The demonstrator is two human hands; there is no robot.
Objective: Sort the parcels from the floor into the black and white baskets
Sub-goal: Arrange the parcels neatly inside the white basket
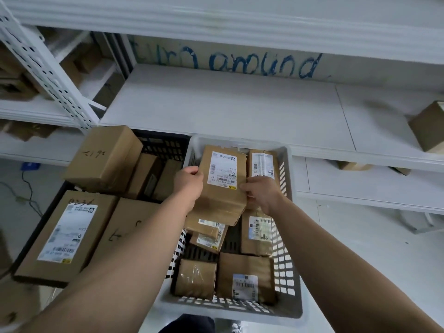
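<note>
A brown cardboard parcel (222,186) with a white shipping label hangs over the white basket (288,280). My left hand (189,186) grips its left edge and my right hand (260,193) grips its right edge. Several smaller labelled parcels (245,275) lie inside the white basket below it. To the left stands the black basket (163,145), filled with larger brown boxes (105,159), one of them bearing a big white label (64,234).
White metal shelving (228,104) runs behind both baskets, with blue writing on its back wall. A brown box (427,126) sits on the shelf at the far right. More boxes fill the shelves at the left. White floor (372,248) lies to the right of the white basket.
</note>
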